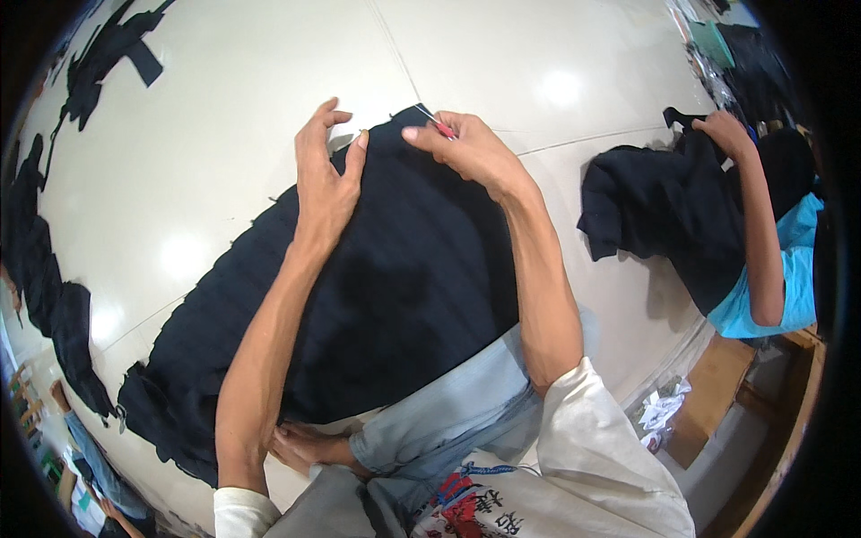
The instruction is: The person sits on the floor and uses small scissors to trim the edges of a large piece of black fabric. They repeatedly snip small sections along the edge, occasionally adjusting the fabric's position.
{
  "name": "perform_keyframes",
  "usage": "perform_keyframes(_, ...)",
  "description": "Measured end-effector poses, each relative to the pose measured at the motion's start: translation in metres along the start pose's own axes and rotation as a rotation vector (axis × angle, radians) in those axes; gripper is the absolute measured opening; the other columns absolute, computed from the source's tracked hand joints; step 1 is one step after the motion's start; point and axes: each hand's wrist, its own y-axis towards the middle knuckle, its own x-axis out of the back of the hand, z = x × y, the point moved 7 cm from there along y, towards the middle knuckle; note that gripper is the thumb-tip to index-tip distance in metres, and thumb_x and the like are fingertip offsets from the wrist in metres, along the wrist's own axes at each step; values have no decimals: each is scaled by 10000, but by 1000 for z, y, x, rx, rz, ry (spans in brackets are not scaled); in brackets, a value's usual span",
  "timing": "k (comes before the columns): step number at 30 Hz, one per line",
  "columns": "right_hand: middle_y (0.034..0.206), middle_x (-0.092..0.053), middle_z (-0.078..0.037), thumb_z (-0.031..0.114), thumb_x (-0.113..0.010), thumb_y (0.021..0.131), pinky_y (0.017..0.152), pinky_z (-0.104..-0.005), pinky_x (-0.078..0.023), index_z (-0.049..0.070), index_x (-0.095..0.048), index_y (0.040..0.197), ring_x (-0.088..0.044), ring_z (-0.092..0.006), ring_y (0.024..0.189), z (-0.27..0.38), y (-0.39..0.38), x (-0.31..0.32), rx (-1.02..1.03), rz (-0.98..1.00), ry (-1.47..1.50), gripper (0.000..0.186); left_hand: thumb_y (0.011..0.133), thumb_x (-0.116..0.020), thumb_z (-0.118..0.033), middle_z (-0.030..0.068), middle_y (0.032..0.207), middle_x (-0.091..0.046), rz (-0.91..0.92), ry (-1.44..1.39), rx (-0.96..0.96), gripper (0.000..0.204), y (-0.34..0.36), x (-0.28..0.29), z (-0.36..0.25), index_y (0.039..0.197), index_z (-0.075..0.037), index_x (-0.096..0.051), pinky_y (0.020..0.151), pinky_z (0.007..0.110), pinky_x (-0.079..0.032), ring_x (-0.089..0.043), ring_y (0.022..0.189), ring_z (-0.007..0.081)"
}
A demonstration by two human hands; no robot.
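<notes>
The right hand (pixel 480 160) grips a red tool (pixel 445 131), which it partly hides; the left hand (pixel 325 179) is spread at the black cloth (pixel 417 242), its contact unclear.

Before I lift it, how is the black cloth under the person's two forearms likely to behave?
Probably floppy: the black cloth spreads low over the pale floor and bunches at its lower left end. A one-edge lift would likely let the rest sag, since it is broad. Its left edge looks ragged, so it may snag.

The cloth (pixel 430 260) looks matt, the floor (pixel 484 58) smooth and glossy.
</notes>
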Motion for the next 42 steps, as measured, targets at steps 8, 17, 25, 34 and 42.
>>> perform_keyframes(8,796,-637,-232,235,-657,945,646,-496,-476,9,-537,921,-634,-419,771,63,-68,-117,293,-71,-514,257,913,-627,-59,189,1512,-438,-97,705,-51,381,-141,184,-33,1288,-41,-566,1194,480,-226,-357,1431,366)
perform_keyframes(17,1560,-334,-268,179,-708,885,1163,-679,-133,6,-530,908,-253,-432,1484,48,-109,-210,720,-133,-839,250,1043,-493,-252,170,1584,-354,-633,928,616,477,-412,470,28,1472,-48,-454,1214,457,-197,-290,1478,335)
perform_keyframes(25,1572,-389,-124,187,-484,1047,1221,-502,-179,46,-364,1511,-378,-328,1440,71,63,-76,765,-188,-914,500,1034,-432,-512,132,1641,-255,-531,660,773,578,-392,487,96,1497,-167,-467,1227,535,19,-153,1539,296)
perform_keyframes(34,1403,-544,-210,253,-619,987,1089,-477,-393,-36,-554,1119,-548,-385,1233,111,114,1,656,-490,-1250,324,960,-583,-466,178,1588,-337,-312,793,487,642,-318,448,70,1430,-36,-507,1220,568,-46,-241,1505,343)
perform_keyframes(42,1474,-486,-158,-78,-555,881,1179,-495,-318,21,-489,1096,-470,-333,1349,147,19,-211,1123,111,-912,246,799,-746,-181,156,1401,-537,-70,877,269,548,-388,388,42,1304,-36,-593,1154,554,-288,-492,1322,327)
